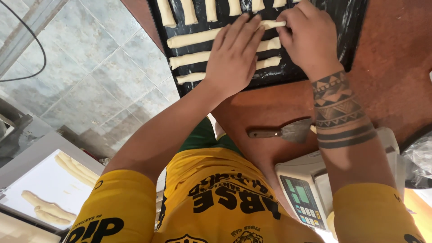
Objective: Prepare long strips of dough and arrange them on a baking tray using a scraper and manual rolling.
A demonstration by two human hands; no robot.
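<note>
Scale [310, 189]: we are seeing it sitting under our right forearm, nearest to us.
Scraper [283, 132]: it is lying on the table [396, 76], between the scale and our hands.
Left hand [234, 56]: we are laying it flat, fingers spread open, over the dough strips [193, 39], gripping nothing.
Right hand [308, 38]: we are pinching the end of the top strip, just beside the left fingertips.
Tray [351, 22]: it is lying beneath both hands, holding the strips in rows, with more strips beyond our fingers.
</note>
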